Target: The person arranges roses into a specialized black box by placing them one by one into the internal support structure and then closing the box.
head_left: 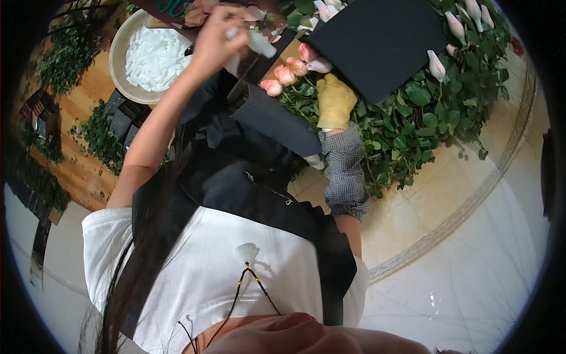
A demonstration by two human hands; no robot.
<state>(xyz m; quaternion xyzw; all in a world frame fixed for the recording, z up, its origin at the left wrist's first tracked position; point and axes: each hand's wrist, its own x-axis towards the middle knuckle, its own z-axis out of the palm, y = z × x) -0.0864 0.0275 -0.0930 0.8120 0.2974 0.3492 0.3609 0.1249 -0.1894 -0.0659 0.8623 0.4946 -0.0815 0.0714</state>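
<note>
Pink roses (284, 75) stand in the direct path between the left hand (227, 35) and the gloved right hand (336, 103). A black board (377, 47) bars that hand's far right, leaves (413, 130) its right, a dark box (277, 121) its near left. Passage lies over tiled floor (407, 218), near right.

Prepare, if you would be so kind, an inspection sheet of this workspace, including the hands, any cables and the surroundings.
Surface: dark work surface, largely covered; loose petals near the top edge.
Work items: pink roses clustered beside the right hand; white mesh sleeve at the left hand.
Clutter: pale round basin of white pieces; black ribbed panel among the foliage; teal loops, cut off by the view.
Hands: left bare, pinching the sleeve; right in a yellow glove, its grip unclear.
Cables: nothing seen.
Surroundings: leafy stems on the right; tiled floor below them.
</note>
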